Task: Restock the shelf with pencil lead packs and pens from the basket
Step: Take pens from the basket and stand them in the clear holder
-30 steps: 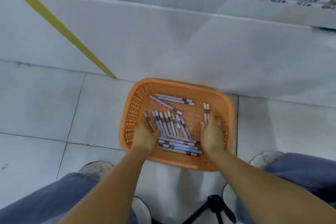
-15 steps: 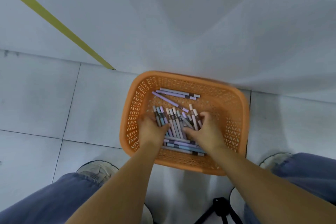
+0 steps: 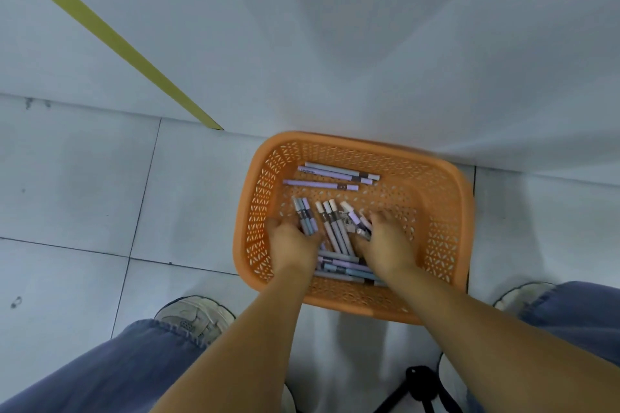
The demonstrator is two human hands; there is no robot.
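Grey floor tiles (image 3: 84, 194) lie all around an orange basket (image 3: 449, 208) that sits on them. Just behind the basket stands a big white board (image 3: 335, 43). A yellow stripe (image 3: 100, 33) slants down the board and ends a little to the left of the basket's far corner. On the near side of the basket are two legs in blue jeans (image 3: 117, 369), one at each side. A pale shoe (image 3: 194, 315) pokes out near the basket's near left corner. A black tripod (image 3: 419, 389) stands on the near side of the basket, between the legs. Both bare arms reach into the basket. The left hand (image 3: 292, 241) is in the left part of the basket, its fingers curled round a few pens. The right hand (image 3: 385, 241) is in the middle of the basket, curled round some more. The pens (image 3: 335, 231) lie in a heap on the basket's bottom, under and between the hands. Three purple pens (image 3: 322, 183) lie flat by the basket's far wall, apart from the hands.
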